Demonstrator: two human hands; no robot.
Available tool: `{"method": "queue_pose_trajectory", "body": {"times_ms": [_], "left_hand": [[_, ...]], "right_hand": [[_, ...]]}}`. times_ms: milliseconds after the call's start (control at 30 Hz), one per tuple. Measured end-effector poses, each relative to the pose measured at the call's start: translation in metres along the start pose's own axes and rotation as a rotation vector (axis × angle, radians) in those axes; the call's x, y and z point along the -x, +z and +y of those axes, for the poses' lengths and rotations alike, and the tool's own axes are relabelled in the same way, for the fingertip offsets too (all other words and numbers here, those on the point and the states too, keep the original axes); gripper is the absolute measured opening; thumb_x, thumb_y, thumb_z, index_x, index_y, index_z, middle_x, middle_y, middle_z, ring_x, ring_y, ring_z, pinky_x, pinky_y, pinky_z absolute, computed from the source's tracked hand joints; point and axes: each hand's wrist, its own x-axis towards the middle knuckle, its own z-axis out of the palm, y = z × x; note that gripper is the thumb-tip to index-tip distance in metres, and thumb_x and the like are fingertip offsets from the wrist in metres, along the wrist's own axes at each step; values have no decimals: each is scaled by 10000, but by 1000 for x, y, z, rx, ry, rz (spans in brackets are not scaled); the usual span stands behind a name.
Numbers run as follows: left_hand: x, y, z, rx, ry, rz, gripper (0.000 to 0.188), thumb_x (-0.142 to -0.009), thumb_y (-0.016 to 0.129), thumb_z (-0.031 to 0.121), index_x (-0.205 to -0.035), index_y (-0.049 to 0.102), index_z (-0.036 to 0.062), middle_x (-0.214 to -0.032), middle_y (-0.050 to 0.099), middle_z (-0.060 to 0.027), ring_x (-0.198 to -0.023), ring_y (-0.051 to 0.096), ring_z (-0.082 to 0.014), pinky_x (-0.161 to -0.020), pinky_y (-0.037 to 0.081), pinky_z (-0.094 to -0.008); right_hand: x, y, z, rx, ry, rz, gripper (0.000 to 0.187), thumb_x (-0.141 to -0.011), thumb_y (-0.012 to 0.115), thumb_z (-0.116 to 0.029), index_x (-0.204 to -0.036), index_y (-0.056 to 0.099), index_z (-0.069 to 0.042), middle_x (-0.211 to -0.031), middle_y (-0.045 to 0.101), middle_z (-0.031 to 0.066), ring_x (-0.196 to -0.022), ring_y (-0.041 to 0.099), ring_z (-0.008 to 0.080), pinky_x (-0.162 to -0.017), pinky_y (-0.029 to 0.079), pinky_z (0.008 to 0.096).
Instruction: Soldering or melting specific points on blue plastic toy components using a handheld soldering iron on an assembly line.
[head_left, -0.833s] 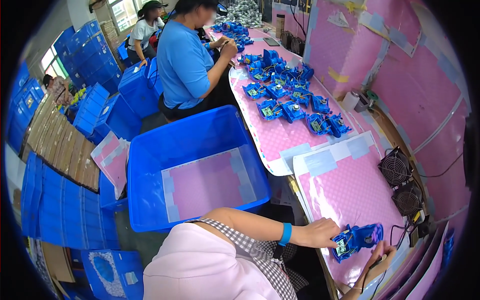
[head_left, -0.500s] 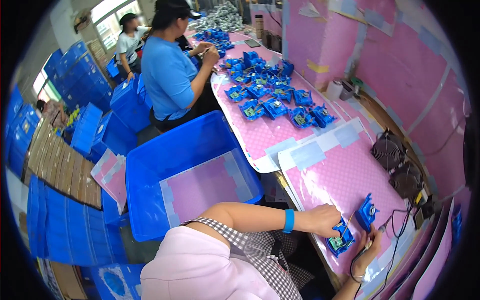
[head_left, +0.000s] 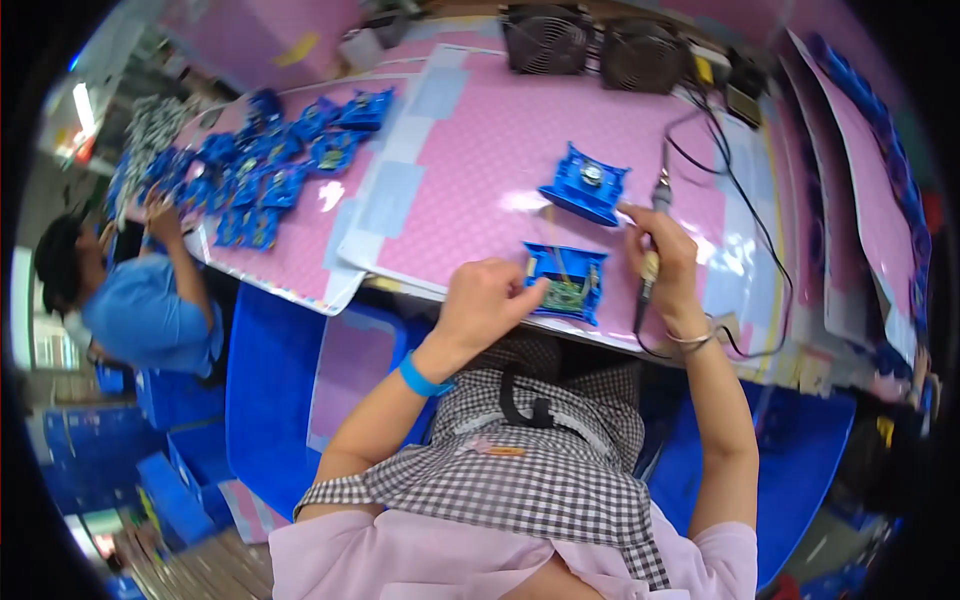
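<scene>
A blue plastic housing [head_left: 540, 252] with a green circuit board inside lies near the table's front edge. My left hand [head_left: 487, 305] is at its left side, fingers curled and thumb pressed on its edge. Just beyond sits a second blue housing part [head_left: 583, 190] bearing a round silver component; thin wires run between the two. My right hand [head_left: 668, 262] is closed round a soldering iron [head_left: 649, 268] with a black cord, its index finger reaching to the right corner of the second part. The iron's working tip is hard to make out.
Two black fans [head_left: 545, 42] stand at the back, with black cords [head_left: 765, 230] looping down at the right. Many similar blue housings [head_left: 270, 185] are heaped at the left. A blue bin [head_left: 262, 400] stands below the table's edge. A person in blue [head_left: 150, 310] works at far left.
My view has turned right and down toward the bench. My left hand has come off the housing's top to its left side; the right hand still holds the iron.
</scene>
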Motion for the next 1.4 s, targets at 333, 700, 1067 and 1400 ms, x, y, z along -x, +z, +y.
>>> {"method": "queue_pose_trajectory", "body": {"times_ms": [333,700,1067,1400], "left_hand": [[-5,-4,-2,-82,-4,56,362,-787,751,228,-593,560,-10,-539,519,-125,-461,471,-206,-458,340,-351],[-25,-36,-39,1133,-349,-167,125,-989,481,130,-1008,522,14,-705,349,37,-563,294,-63,-522,271,-210],[-32,-26,-85,1593,-184,-578,334,-1018,462,202,-1269,506,-14,-1120,601,-98,-950,578,-144,-850,491,-283],[-13,-5,-19,716,-429,338,405,-998,462,219,-1356,452,29,-1043,455,-14,-845,467,-119,-790,370,-242]], "right_hand": [[-5,0,-4,-194,-78,-178,221,-728,632,-44,-948,628,-61,-680,575,20,-659,578,190,-625,473,306],[37,9,-48,-314,26,526,225,-808,738,-196,-835,542,-89,-688,579,43,-613,591,235,-541,445,355],[43,14,-74,-560,-3,784,341,-774,744,-214,-959,487,-88,-775,544,54,-661,524,272,-586,409,379],[50,13,-80,-599,76,664,257,-826,684,-204,-909,496,-48,-724,586,122,-683,579,345,-604,443,440]]}}
